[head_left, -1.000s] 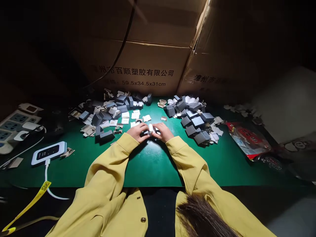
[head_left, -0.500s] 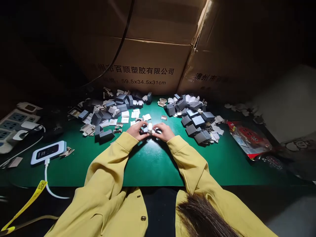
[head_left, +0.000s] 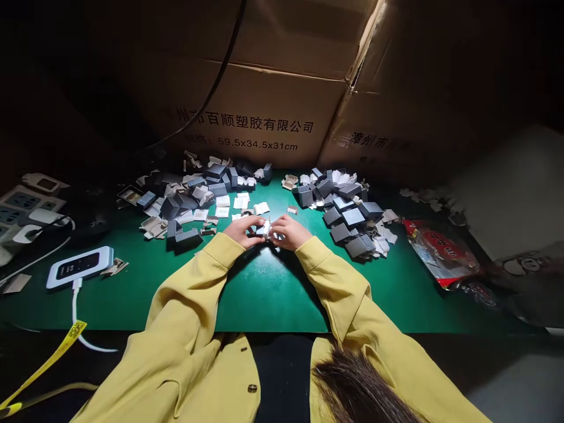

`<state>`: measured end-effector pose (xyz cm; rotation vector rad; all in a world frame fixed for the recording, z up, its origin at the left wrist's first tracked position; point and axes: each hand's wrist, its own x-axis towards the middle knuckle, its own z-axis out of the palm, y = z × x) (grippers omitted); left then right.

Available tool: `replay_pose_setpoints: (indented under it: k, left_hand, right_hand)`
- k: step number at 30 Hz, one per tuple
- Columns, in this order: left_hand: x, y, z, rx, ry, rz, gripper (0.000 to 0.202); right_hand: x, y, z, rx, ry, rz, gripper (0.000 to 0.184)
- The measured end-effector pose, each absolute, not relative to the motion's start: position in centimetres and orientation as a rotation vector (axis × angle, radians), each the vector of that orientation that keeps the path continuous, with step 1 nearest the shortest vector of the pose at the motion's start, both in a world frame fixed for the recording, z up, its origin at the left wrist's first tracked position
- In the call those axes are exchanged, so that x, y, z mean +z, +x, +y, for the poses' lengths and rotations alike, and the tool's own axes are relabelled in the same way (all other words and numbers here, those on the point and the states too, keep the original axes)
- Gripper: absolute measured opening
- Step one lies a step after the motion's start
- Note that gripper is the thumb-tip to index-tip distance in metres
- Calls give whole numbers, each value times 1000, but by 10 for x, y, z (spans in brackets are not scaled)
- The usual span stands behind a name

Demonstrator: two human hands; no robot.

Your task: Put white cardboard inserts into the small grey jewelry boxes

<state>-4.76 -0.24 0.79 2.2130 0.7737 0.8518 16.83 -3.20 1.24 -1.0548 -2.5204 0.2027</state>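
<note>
My left hand (head_left: 240, 230) and my right hand (head_left: 288, 231) meet over the middle of the green mat (head_left: 264, 288), fingers curled round a small white and grey box piece (head_left: 265, 227) held between them. Both arms wear yellow sleeves. To the left lies a heap of flat white card pieces and small grey boxes (head_left: 189, 197). A heap of folded grey boxes (head_left: 346, 208) lies to the right of my hands. How the piece is folded is hidden by my fingers.
Large cardboard cartons (head_left: 264, 111) stand along the back of the mat. A white device on a cable (head_left: 80, 267) and a power strip (head_left: 26, 214) lie at the left. A red plastic packet (head_left: 440, 249) lies at the right. A black cable (head_left: 211, 88) hangs across the carton.
My hands have stayed together on the small piece, with the fingers shifting slightly. The view has tilted a little.
</note>
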Motion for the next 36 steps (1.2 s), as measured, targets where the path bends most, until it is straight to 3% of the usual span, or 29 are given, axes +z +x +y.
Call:
replay_pose_setpoints:
  k: [9, 17, 27, 36]
  left_hand:
    - [1, -47, 3, 842, 2210, 786, 42]
    - [-2, -48, 3, 849, 2250, 757, 42]
    - [15, -42, -10, 669, 2539, 833, 25]
    - [21, -49, -8, 621, 2571, 865, 22]
  right_hand:
    - [21, 170, -38, 168, -1201, -2635, 15]
    - [-2, 165, -74, 9, -1432, -2525, 40]
    - [-4, 155, -78, 16, -1511, -2468, 35]
    - [-10, 158, -78, -139, -1340, -2427, 28]
